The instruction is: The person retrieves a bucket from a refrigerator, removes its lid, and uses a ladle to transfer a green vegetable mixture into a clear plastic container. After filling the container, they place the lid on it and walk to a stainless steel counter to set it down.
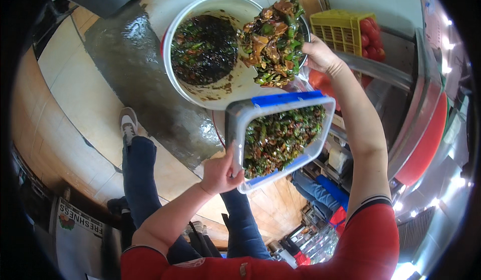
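Observation:
My left hand (pixel 221 173) grips the near left corner of a clear plastic box (pixel 327 124) with blue locking clips. Chopped green pepper mix (pixel 280 141) fills much of the box, which is tilted. My right hand (pixel 321 54) holds the rim of a bowl or scoop (pixel 307 27), mostly hidden behind a heap of glossy sauced peppers (pixel 274 39). That heap is over the right side of a large white bucket (pixel 174 75). Inside the bucket lies a dark, wet mix of chopped peppers (pixel 203 50). The box is just in front of the bucket's near rim.
A yellow plastic crate (pixel 330 30) stands at the back right, with red tomatoes (pixel 370 39) beside its open side. Metal shelving (pixel 394 77) runs along the right. Wet grey floor (pixel 120 80) lies left of the bucket. Another person's jeans (pixel 310 191) show at lower right.

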Demonstrator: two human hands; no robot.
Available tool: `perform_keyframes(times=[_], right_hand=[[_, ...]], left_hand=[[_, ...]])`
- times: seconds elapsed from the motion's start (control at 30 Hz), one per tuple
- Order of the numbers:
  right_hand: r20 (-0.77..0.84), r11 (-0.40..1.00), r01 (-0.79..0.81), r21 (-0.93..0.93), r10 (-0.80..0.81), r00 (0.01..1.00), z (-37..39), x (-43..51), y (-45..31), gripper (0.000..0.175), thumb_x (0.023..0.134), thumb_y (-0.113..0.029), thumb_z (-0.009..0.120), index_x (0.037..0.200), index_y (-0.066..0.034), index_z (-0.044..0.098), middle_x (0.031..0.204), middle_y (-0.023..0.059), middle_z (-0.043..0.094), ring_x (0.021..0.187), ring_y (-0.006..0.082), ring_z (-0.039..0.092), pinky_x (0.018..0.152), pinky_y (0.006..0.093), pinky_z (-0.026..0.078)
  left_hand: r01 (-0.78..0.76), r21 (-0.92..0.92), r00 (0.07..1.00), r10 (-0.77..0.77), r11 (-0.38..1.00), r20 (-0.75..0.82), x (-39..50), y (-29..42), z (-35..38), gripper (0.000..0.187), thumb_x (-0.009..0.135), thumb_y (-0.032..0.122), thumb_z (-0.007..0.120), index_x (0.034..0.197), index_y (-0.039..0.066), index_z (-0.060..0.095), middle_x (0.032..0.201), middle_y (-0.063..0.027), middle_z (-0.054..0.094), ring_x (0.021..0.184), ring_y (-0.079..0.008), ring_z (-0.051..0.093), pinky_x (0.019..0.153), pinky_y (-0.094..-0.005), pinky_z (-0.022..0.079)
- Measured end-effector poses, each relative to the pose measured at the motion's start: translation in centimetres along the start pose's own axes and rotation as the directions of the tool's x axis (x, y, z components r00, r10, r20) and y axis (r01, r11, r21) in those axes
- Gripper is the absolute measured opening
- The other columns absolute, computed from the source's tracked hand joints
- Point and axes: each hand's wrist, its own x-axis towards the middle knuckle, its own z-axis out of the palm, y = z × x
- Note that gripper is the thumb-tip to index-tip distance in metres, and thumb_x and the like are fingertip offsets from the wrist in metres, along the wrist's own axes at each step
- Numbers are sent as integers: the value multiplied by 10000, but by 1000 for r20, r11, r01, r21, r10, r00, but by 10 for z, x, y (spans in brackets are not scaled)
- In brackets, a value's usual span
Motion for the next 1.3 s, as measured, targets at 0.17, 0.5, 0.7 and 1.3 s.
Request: perform_keyframes(times=[0.17, 0.5, 0.7, 1.3], right_hand=[[-100, 995, -13, 96, 23, 995, -3, -100, -2, 418, 785, -69, 599, 1181, -13, 475, 1024, 96, 590, 893, 209, 600, 784, 375, 504], [-348, 964, -196, -182, 123, 929, 22, -235, 72, 587, 781, -36, 557, 1345, -43, 395, 1286, 118, 481, 1141, 209, 470, 976, 329, 374], [-447, 794, -80, -603, -254, 858, 50, -248, 125, 595, 759, 103, 476, 1327, -56, 407, 1272, 157, 498, 1215, 224, 446, 1015, 287, 316], [-712, 560, -448, -697, -619, 332, 83, -319, 138, 627, 708, 113, 405, 1317, -34, 379, 1214, 202, 506, 1100, 357, 534, 943, 365, 414]], left_hand=[[-31, -5, 998, 30, 1000, -49, -5, -5, 6, 735, 715, 198, 660, 1338, -44, 354, 525, 5, 494, 418, -145, 505, 408, -275, 417], [-34, -62, 998, 30, 998, -58, -6, -11, 11, 712, 727, 154, 658, 1327, -66, 344, 591, -37, 545, 463, -149, 533, 457, -259, 443], [18, -169, 998, -28, 986, -59, -7, -10, 15, 704, 738, 129, 622, 1338, -78, 318, 652, -45, 578, 492, -143, 547, 486, -248, 459], [-134, -86, 986, 125, 987, -107, -5, -13, 17, 661, 763, 113, 570, 1313, -130, 297, 744, -100, 619, 548, -142, 575, 501, -235, 475]])
